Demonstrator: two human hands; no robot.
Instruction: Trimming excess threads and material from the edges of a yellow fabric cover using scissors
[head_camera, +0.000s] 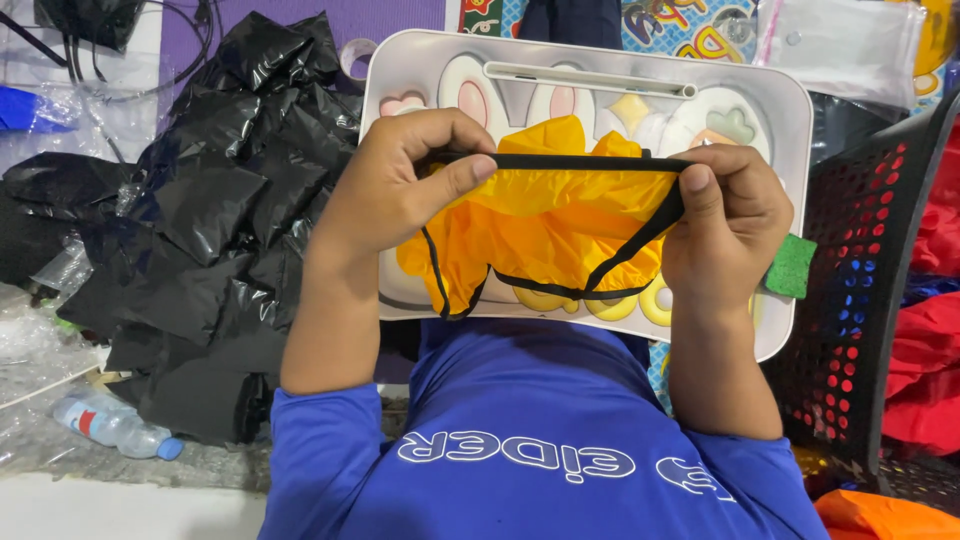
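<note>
A small orange cloth garment (560, 215) with black elastic trim is stretched between both my hands above a white lap tray (790, 120) printed with cartoon shapes. My left hand (405, 180) pinches the black band at its left end between thumb and fingers. My right hand (725, 225) grips the band's right end with the thumb on top. The band is pulled taut and level; the orange cloth hangs crumpled below it onto the tray.
A pile of black plastic bags (230, 200) lies to the left, with a plastic water bottle (115, 425) on the floor near it. A black perforated basket (870, 270) stands at the right beside red cloth (930, 350). A green sponge-like piece (792, 265) sits at the tray's right edge.
</note>
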